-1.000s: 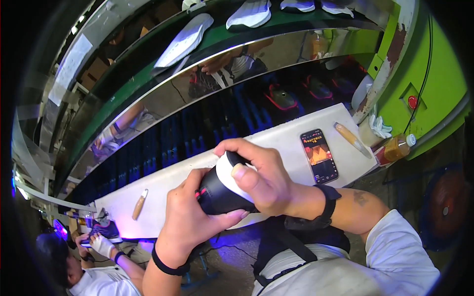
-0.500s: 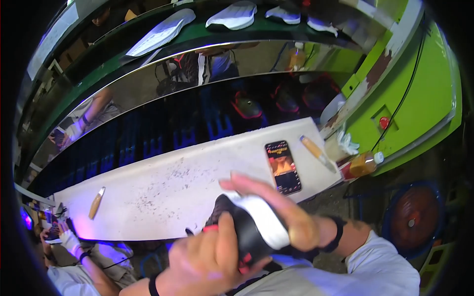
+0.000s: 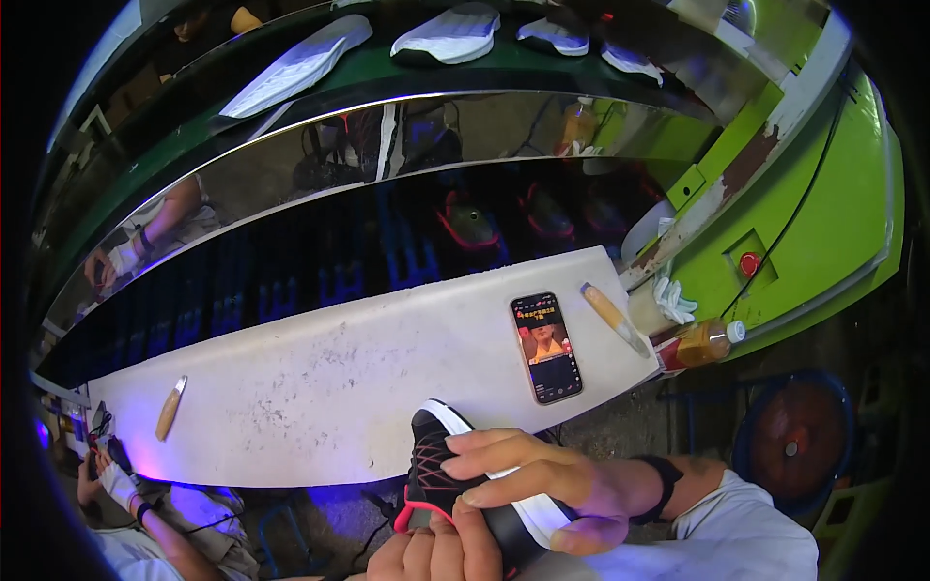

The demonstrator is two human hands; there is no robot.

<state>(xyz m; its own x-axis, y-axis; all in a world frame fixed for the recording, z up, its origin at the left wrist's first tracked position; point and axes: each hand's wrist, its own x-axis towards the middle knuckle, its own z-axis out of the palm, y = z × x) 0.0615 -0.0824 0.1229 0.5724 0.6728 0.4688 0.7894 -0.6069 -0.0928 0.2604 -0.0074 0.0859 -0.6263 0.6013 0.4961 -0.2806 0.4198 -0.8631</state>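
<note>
A black sneaker (image 3: 426,472) with pink-red collar trim, laces and a white sole (image 3: 447,417) is held at the table's near edge, toe pointing away from me. My left hand (image 3: 426,557) is closed on its heel end, fingers curled at the collar by the opening. Across the shoe's right side lies my right hand (image 3: 552,474), its fingers over the upper and its thumb near the sole at the heel. The heel's underside is hidden from view.
A phone (image 3: 546,349) with a lit screen and a wooden-handled knife (image 3: 616,320) lie on the white table (image 3: 339,387); another knife (image 3: 171,408) is at left. A bottle (image 3: 699,346) stands at right. Soles (image 3: 448,34) rest on the belt beyond. A co-worker's hands (image 3: 111,474) are far left.
The shoe has turned so its laced upper shows and its toe points away. My right hand's fingers have moved onto the upper, and my left hand has shifted lower to the collar.
</note>
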